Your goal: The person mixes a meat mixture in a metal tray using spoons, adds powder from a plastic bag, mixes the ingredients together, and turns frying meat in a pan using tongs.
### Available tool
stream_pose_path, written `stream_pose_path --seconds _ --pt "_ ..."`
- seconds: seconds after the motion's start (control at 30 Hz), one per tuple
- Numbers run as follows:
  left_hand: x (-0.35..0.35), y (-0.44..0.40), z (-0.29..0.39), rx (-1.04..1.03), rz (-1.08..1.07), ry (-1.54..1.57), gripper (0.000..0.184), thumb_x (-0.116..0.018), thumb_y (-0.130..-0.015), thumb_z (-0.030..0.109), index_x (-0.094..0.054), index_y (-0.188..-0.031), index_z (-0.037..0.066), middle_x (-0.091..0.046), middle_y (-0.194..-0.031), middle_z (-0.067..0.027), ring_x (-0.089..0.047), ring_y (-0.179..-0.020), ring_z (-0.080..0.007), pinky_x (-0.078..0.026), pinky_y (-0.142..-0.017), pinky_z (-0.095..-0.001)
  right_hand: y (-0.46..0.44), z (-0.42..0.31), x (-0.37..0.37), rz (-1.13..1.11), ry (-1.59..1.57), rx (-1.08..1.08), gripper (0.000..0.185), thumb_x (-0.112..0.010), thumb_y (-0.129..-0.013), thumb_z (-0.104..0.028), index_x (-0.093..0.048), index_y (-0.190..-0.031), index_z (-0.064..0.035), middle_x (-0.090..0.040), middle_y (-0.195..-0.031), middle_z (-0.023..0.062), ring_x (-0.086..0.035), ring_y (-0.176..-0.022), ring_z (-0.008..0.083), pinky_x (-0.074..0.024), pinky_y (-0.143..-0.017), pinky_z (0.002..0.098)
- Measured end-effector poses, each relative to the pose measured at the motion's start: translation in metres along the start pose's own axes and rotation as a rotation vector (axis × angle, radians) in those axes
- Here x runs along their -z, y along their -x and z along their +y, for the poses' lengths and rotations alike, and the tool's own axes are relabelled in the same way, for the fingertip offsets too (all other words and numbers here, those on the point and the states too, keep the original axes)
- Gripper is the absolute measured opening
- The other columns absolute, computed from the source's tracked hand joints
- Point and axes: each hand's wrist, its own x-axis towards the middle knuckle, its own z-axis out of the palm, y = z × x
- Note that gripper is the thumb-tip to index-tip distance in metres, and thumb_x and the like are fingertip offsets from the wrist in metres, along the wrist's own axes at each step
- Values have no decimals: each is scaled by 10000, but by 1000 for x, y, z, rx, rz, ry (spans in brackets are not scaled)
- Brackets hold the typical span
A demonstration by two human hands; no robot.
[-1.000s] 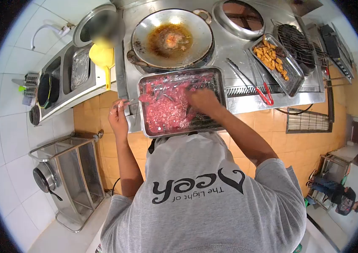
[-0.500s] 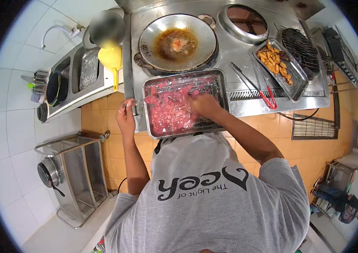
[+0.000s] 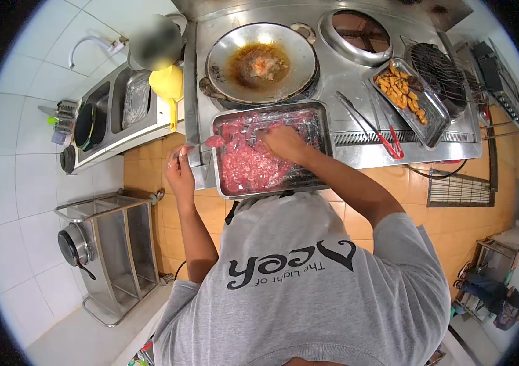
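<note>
Raw red meat covers much of a metal tray in front of the wok. My left hand is closed on a thin metal utensil beside the tray's left edge. A piece of meat is at the utensil's far end, over the tray's rim. Inside the tray, my right hand has its fingers bent together on the raw meat; its fingertips are partly hidden. Behind the tray stands the wok, with oil and a pale lump in it.
Red-handled tongs lie on the steel counter, near a tray of browned pieces and a wire rack. At left are a sink, a yellow scoop and a metal cart. Another person is at far right.
My right hand has moved left across the meat. My left hand stays by the tray's left edge with the utensil. The whole view has shifted slightly, with the counter now further right.
</note>
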Motion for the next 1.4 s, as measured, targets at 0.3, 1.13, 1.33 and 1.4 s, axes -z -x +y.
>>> stream_pose_path --seconds 0.3,1.13,1.33,1.4 --pt "28 5 -10 15 49 -35 230 -469 -928 144 -565 -954 -63 -584 -927 -110 -582 -833 -154 -471 -774 -276 -16 7 -20 -314 97 244 218 -528 -761 -178 -631 -840 -3 -610 -671 194 -634 -654 328 -499 -571 462" --pt "-26 17 -50 117 -150 101 229 -448 -934 150 -582 -965 -33 -598 -921 -99 -583 -832 -145 -463 -762 -274 96 30 21 -161 43 -176 377 -490 -805 -186 -507 -1181 -171 -603 -660 162 -604 -624 355 -488 -555 455" --pt "-25 11 -47 86 -239 -15 220 -452 -930 145 -577 -957 -34 -597 -898 -94 -584 -819 -154 -460 -744 -274 117 -2 34 -222 -44 -170 356 -468 -806 -163 -507 -1160 -165 -619 -688 155 -618 -639 350 -505 -567 454" --pt "-23 10 -41 86 -238 -51 196 -462 -920 112 -582 -923 -43 -598 -853 -101 -580 -803 -160 -456 -729 -280 125 5 34 -77 -7 -286 346 -470 -809 -161 -509 -1152 -159 -617 -680 155 -619 -636 347 -504 -559 452"
